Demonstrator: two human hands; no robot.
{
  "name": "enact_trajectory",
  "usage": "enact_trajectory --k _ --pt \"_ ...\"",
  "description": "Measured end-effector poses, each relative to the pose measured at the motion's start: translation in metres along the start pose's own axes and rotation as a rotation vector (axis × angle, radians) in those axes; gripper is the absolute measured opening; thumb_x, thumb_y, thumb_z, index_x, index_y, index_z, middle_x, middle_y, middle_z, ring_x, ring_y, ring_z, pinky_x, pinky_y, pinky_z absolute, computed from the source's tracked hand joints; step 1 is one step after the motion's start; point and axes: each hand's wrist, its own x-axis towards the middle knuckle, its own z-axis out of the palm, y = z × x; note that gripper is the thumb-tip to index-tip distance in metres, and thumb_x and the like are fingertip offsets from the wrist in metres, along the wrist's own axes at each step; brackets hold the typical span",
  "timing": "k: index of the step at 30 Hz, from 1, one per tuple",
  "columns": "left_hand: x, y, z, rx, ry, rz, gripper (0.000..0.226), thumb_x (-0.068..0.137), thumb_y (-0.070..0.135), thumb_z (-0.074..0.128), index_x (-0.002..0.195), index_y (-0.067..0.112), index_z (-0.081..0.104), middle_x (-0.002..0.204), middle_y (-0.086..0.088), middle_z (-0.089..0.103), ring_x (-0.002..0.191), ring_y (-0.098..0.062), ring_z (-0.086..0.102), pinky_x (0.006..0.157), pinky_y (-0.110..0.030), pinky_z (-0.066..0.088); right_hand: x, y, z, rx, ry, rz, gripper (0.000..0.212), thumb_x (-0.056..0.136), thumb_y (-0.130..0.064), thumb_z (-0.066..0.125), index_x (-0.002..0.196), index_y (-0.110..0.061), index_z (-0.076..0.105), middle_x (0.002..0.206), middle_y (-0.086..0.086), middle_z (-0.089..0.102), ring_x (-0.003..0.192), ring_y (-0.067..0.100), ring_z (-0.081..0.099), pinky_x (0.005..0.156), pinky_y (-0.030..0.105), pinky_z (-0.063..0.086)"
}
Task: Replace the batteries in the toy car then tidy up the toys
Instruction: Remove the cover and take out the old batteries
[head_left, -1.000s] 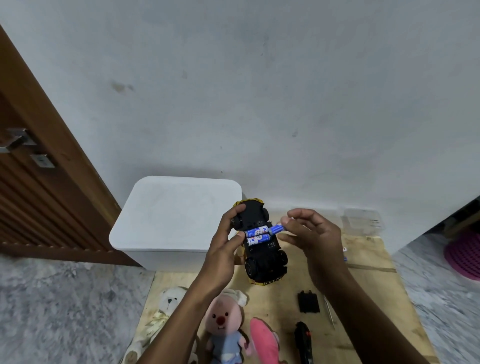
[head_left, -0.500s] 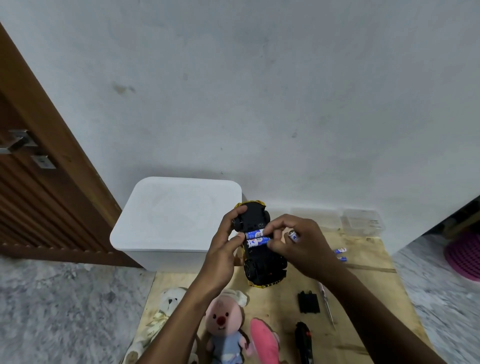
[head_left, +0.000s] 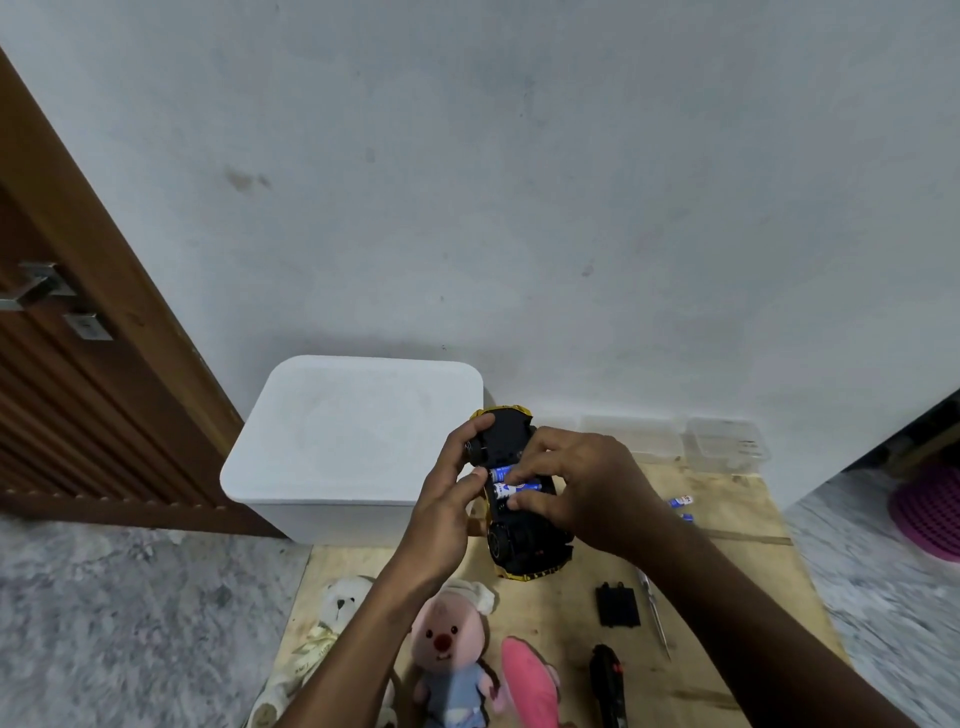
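Note:
The yellow and black toy car (head_left: 524, 540) is held upside down above the wooden board (head_left: 737, 566). My left hand (head_left: 447, 499) grips its left side with thumb and fingers curled round it. Blue batteries (head_left: 506, 480) lie in the open compartment on its underside. My right hand (head_left: 582, 488) covers the car's right side, its fingertips pressing on the batteries. Two loose blue batteries (head_left: 681, 506) lie on the board to the right. The black battery cover (head_left: 617, 605) and a thin screwdriver (head_left: 655, 616) lie on the board below the car.
A white lidded bin (head_left: 353, 447) stands left of the car, against the wall. Plush toys lie at the board's near edge: a white bear (head_left: 337, 608), a pink-faced doll (head_left: 449, 654) and a pink plush (head_left: 530, 680). A black remote (head_left: 608, 686) and clear plastic boxes (head_left: 724, 447) are also there.
My right hand carried a blue battery from beside the car down onto the compartment; its fingers now press on the batteries. My left hand kept its grip on the car.

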Motion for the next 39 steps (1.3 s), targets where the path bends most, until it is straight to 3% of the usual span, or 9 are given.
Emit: enact_trajectory --k 10,14,19,25,31,39 --pt "0.002 0.005 -0.001 -0.009 -0.005 0.018 0.052 0.087 0.021 0.045 0.133 0.043 0.055 0.129 0.017 0.060 0.113 -0.014 0.064 0.065 -0.025 0.056 -0.004 -0.001 0.007 0.013 -0.015 0.035 0.020 0.084 -0.035 0.071 0.098 -0.022 0.073 0.098 -0.009 0.068 0.074 0.012 0.064 0.062 0.011 0.039" --pt "0.000 0.001 -0.001 0.011 -0.015 0.006 0.052 0.087 0.022 0.045 0.132 0.046 0.056 0.129 0.016 0.061 0.110 -0.015 0.067 0.068 -0.029 0.058 -0.001 0.003 0.002 0.038 -0.022 0.004 0.027 0.074 -0.037 0.083 0.095 -0.021 0.076 0.093 -0.007 0.070 0.075 0.011 0.065 0.062 0.022 0.051" --pt "0.001 0.002 -0.003 -0.009 -0.008 0.009 0.053 0.086 0.020 0.044 0.132 0.044 0.056 0.131 0.010 0.061 0.106 -0.014 0.068 0.063 -0.029 0.056 0.000 0.004 0.006 0.060 0.029 -0.032 0.023 0.078 -0.037 0.077 0.094 -0.021 0.078 0.091 -0.007 0.069 0.073 0.012 0.064 0.059 0.031 0.055" --pt "0.004 0.004 -0.007 0.004 -0.019 0.007 0.053 0.086 0.019 0.045 0.133 0.042 0.057 0.136 0.011 0.059 0.118 -0.020 0.064 0.068 -0.029 0.056 -0.005 0.002 0.014 0.095 0.028 -0.009 0.021 0.085 -0.036 0.069 0.097 -0.020 0.071 0.096 -0.008 0.065 0.077 0.012 0.063 0.061 0.030 0.054" --pt "0.003 0.002 -0.007 -0.002 -0.013 -0.002 0.053 0.085 0.021 0.044 0.129 0.046 0.057 0.129 0.011 0.062 0.104 -0.012 0.069 0.068 -0.033 0.057 -0.004 0.000 0.015 0.154 -0.007 0.051 0.012 0.092 -0.033 0.064 0.100 -0.024 0.066 0.096 -0.019 0.053 0.083 0.002 0.058 0.069 0.027 0.052" --pt "0.004 0.001 -0.006 -0.006 -0.017 0.005 0.052 0.086 0.021 0.044 0.129 0.049 0.057 0.132 0.006 0.059 0.109 -0.018 0.067 0.065 -0.031 0.057 -0.005 0.004 0.009 0.200 -0.060 0.077 0.012 0.091 -0.033 0.064 0.101 -0.026 0.064 0.102 -0.018 0.056 0.091 0.004 0.059 0.076 0.016 0.048"
